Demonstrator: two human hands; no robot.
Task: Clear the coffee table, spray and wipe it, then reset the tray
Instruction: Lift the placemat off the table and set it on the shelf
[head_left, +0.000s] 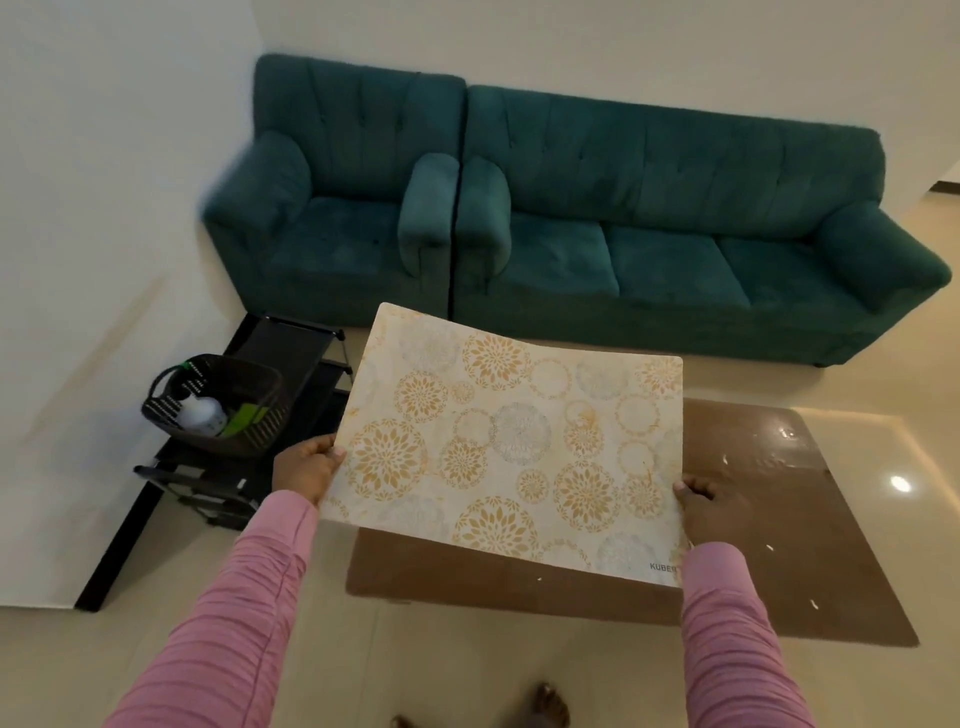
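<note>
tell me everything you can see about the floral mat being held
The rectangular cream placemat with gold and grey floral medallions looks thin and flexible, its far edge bowing. Corners are rounded, and partial lettering "KUBER" shows at its near right corner. It is lifted, tilted, over the brown coffee table, held at its two short sides in the grip of the left hand and right hand.

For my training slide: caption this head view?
Both hands lift a floral placemat off the crumb-speckled brown coffee table.
</note>
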